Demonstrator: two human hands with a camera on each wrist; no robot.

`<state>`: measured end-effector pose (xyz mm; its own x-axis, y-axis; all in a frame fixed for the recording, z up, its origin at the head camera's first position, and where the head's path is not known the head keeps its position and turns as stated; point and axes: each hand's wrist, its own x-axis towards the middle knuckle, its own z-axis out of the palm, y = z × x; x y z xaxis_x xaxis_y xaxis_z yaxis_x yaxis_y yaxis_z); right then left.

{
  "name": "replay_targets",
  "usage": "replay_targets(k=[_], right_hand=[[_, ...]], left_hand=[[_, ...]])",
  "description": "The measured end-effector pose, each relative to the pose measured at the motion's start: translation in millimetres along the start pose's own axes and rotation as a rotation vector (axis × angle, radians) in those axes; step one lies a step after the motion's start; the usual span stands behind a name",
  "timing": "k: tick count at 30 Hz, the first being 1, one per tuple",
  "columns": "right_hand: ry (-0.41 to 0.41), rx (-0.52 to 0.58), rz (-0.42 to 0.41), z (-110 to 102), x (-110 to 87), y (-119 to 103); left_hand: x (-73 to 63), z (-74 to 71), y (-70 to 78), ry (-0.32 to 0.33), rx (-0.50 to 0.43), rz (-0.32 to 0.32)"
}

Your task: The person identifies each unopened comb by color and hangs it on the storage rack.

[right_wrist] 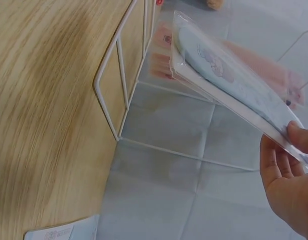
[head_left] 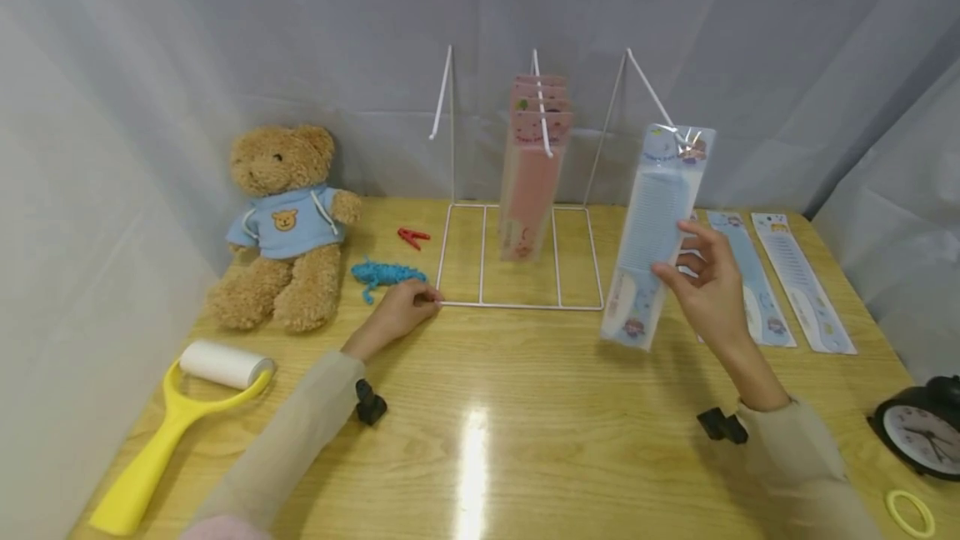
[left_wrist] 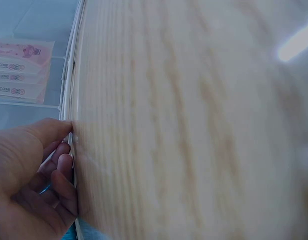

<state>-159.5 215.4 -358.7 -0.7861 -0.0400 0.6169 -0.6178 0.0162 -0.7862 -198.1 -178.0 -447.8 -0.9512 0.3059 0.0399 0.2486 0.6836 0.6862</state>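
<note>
My right hand [head_left: 708, 282] pinches a packaged blue comb [head_left: 651, 223] by its side edge, thumb in front. The package hangs tilted, its top at the tip of the right hook of a white wire display rack [head_left: 517, 305]. Whether the tip passes through the package's hole I cannot tell. My left hand [head_left: 401, 311] pinches the front left corner of the rack's base; in the left wrist view thumb and fingers [left_wrist: 51, 132] meet at the wire. Several packaged pink combs [head_left: 531, 182] hang on the middle hook. The left hook [head_left: 441, 98] bears nothing.
Two packaged combs, one blue [head_left: 753, 282] and one white [head_left: 802, 282], lie at right, with another partly hidden. Left are a teddy bear [head_left: 281, 223], lint roller [head_left: 180, 415], blue cord bundle [head_left: 386, 273] and red clip [head_left: 413, 237]. A black clock [head_left: 918, 427] and yellow ring [head_left: 910, 513] are near right.
</note>
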Motion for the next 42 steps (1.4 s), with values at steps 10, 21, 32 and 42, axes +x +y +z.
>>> replay_targets(k=[10,21,32,42], right_hand=[[0.002,-0.018,0.056,1.7,17.7,18.0],[0.04,-0.046,0.107,8.0,40.0,33.7],[0.073,-0.075,0.174,16.9,59.5,45.0],[0.042,-0.169,0.261,21.6,71.6,42.4]], left_hand=[[3.3,2.8,-15.1,0.026,-0.052,0.089],[0.0,0.5,-0.8,0.002,0.01,0.001],[0.1,-0.9,-0.4,-0.007,0.006,0.003],[0.4,-0.4,-0.1,-0.012,0.0,-0.006]])
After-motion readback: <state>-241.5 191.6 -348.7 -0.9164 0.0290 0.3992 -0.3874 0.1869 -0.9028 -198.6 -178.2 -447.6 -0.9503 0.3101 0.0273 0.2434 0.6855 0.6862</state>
